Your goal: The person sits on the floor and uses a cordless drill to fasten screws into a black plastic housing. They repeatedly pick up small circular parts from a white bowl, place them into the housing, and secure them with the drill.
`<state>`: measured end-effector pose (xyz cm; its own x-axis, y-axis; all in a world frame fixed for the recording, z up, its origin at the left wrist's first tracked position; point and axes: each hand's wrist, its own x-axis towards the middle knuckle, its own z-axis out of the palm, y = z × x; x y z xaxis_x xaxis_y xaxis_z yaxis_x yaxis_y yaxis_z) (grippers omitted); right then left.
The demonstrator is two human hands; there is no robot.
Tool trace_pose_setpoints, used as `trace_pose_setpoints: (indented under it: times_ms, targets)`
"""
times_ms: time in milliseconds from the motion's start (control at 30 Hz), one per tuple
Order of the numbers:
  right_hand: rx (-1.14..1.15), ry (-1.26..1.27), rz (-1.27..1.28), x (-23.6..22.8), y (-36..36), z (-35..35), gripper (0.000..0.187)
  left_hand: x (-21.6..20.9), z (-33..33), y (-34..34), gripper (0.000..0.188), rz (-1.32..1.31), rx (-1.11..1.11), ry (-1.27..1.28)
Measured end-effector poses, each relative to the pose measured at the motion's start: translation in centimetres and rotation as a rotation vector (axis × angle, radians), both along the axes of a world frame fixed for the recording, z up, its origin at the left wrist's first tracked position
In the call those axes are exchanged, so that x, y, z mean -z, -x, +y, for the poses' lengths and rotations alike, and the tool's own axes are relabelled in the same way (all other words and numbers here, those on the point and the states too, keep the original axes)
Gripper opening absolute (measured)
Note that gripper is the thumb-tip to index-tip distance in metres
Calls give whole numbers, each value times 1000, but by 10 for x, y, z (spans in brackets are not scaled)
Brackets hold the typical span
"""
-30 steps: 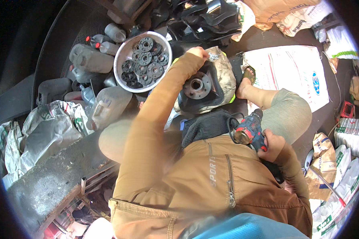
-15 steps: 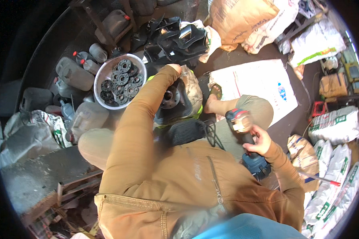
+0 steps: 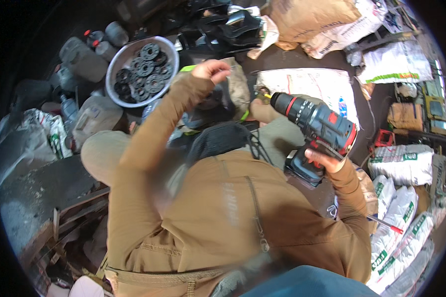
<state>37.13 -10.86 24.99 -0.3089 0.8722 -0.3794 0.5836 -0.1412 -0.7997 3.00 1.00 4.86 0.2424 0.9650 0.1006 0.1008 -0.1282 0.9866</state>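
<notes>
left hand near basin rim | right hand gripping drill | hands well apart

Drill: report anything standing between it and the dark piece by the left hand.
In this view, the shin and tan bundle show between the drill and dark piece; whether they block it is unclear.

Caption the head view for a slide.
Right hand gripping a blue, red-trimmed power drill; left hand near a round, pale basin of dark ring-shaped parts.
</notes>
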Motion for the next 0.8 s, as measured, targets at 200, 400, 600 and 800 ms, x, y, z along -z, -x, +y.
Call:
trace_pose_setpoints:
  times_ms: [200, 400, 600, 800]
  targets:
    - [-82, 116, 111, 7, 38, 28, 18, -34, -76, 7, 9, 26, -231, -363]
    - [-207, 161, -49, -3, 54, 39, 23, -26, -84, 20, 11, -8, -239, -405]
    - [-255, 171, -82, -11, 68, 45, 26, -27, -84, 21, 11, 29, -242, -463]
    - [-429, -18, -154, -16, 71, 48, 29, -29, -82, 16, 11, 59, -269, -498]
